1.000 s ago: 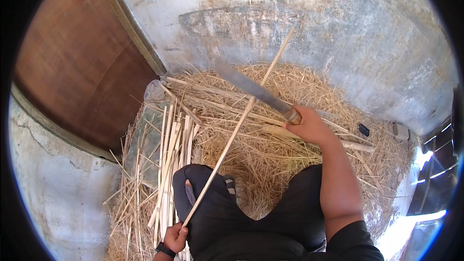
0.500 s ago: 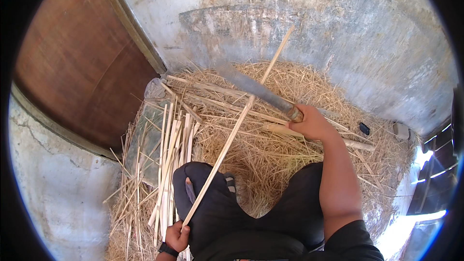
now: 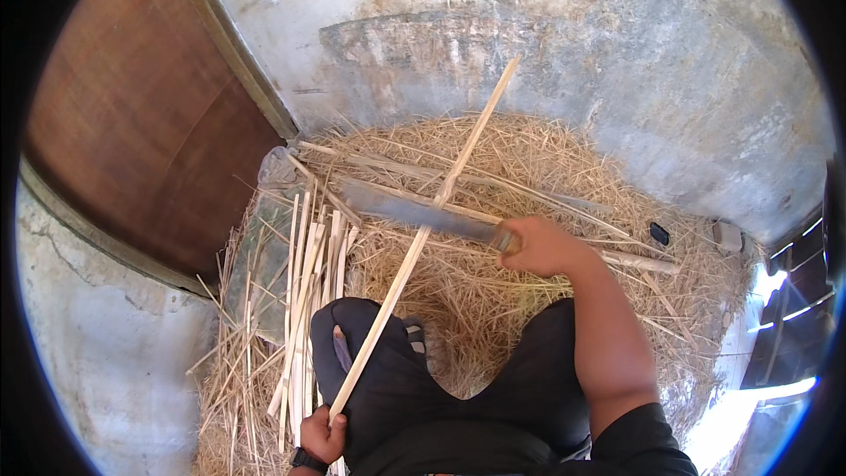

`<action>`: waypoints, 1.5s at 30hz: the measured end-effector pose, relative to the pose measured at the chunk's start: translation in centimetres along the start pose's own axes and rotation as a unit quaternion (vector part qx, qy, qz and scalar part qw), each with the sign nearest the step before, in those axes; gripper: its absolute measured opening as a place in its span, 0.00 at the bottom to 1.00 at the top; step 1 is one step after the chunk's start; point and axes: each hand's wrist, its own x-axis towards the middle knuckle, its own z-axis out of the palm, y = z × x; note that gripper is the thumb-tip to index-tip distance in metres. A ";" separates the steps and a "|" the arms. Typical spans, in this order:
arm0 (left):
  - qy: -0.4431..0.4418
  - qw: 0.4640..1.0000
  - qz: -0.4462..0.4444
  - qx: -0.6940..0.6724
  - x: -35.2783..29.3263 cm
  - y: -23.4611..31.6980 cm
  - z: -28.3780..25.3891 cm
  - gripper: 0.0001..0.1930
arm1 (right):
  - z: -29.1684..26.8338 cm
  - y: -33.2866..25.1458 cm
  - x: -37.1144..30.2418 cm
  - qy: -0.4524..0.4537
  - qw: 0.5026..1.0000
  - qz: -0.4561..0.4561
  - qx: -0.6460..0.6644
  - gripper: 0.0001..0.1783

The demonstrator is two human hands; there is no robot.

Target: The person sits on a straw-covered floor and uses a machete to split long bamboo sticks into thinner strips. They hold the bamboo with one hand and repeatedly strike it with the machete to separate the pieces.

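A long pale strip, of wood or bamboo, (image 3: 388,300) slants up and away across my left thigh. Its near end is gripped by my left hand (image 3: 322,436), which wears a dark wristwatch. Farther out, my right hand (image 3: 535,247) is closed round the handle of a large machete (image 3: 379,204). The broad grey blade lies crosswise over the strip, pointing left and blurred by motion. Whether its edge touches the strip or has bitten into it, I cannot tell.
A pile of split strips (image 3: 304,317) lies to the left of my knee. Straw and shavings (image 3: 458,335) cover the floor. Beyond stands a stained wall (image 3: 564,44), with a brown door (image 3: 150,115) at the left. A small black object (image 3: 658,233) and a block (image 3: 727,236) sit at the right.
My right hand has brought the machete nearer and to the left, down along the strip. The strip's far end has dipped slightly. My left hand keeps its grip.
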 end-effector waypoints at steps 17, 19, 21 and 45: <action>-0.025 0.999 0.007 -0.043 0.0 -0.5 -0.8 0.26 | 1.3 -3.2 -0.8 -0.049 0.990 -0.114 -0.067 0.17; -0.015 0.999 0.011 -0.035 -0.2 -0.8 -0.8 0.26 | 0.4 -2.3 -0.8 0.020 0.997 -0.069 -0.040 0.17; -0.018 0.999 0.005 -0.030 0.1 -1.0 -0.4 0.27 | -2.1 -0.8 -1.2 0.125 0.992 0.030 -0.012 0.17; -0.058 0.998 -0.005 -0.022 0.1 -1.2 -1.0 0.26 | 3.3 -4.9 -0.5 -0.063 0.980 -0.135 -0.133 0.16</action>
